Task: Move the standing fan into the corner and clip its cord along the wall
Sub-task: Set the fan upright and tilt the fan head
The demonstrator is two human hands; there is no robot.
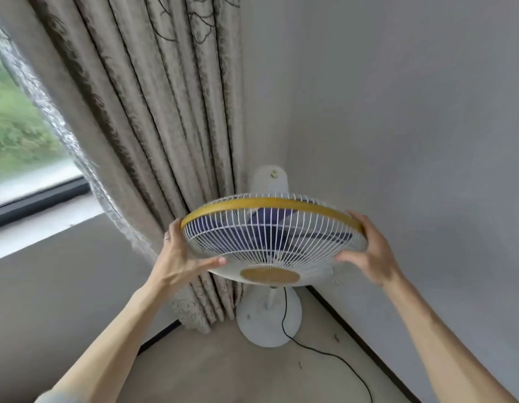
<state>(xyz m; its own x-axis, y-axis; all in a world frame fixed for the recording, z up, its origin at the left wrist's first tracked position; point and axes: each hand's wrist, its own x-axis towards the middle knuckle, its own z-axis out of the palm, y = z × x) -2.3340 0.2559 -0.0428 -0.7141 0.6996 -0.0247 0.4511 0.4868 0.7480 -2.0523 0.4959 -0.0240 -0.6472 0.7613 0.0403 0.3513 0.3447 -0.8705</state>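
Note:
The standing fan (270, 237) stands in the room's corner, with a white wire cage, a yellow rim and blue blades. Its round white base (261, 318) rests on the floor beside the curtain. My left hand (180, 257) grips the cage's left edge, thumb under the front grille. My right hand (368, 251) holds the right edge the same way. A black cord (319, 349) runs from the pole over the base and trails loose across the floor toward the lower right. No clips are in view.
A patterned beige curtain (153, 117) hangs left of the fan down to the floor. A window (23, 158) with a dark frame is at far left. Grey walls (412, 141) meet behind the fan, with dark skirting (357, 333) along the floor.

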